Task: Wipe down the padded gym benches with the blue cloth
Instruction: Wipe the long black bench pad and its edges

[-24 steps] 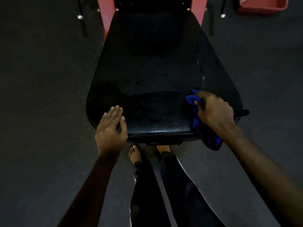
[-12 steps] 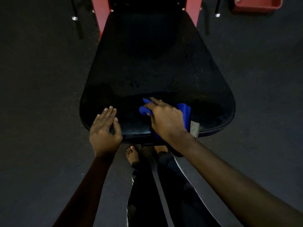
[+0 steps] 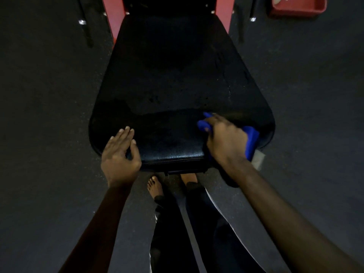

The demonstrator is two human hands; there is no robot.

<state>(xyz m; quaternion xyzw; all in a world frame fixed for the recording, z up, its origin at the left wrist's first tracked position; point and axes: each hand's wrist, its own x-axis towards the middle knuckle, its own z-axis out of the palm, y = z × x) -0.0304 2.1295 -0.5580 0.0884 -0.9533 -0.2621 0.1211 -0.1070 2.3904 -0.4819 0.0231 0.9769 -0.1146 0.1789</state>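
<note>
A black padded bench pad [image 3: 177, 79] fills the middle of the view, wide at the near end and narrowing away from me. My left hand [image 3: 120, 154] rests flat on its near left corner, fingers straight and thumb spread. My right hand [image 3: 226, 140] presses the blue cloth [image 3: 251, 138] onto the near right part of the pad, with its fingers curled over the bunched cloth. A grey tag on the cloth hangs over the pad's near right edge. A damp sheen shows along the near strip of the pad.
Red frame uprights [image 3: 112, 18] stand at the far end of the bench. A red bin [image 3: 297, 6] sits on the dark rubber floor [image 3: 43, 107] at the top right. Thin metal legs [image 3: 84, 22] stand at the far left. My bare feet [image 3: 155, 186] are under the near edge.
My right hand swept the blue cloth left from the pad's right edge to the middle, then back toward the right. My left hand stayed on the near left corner.
</note>
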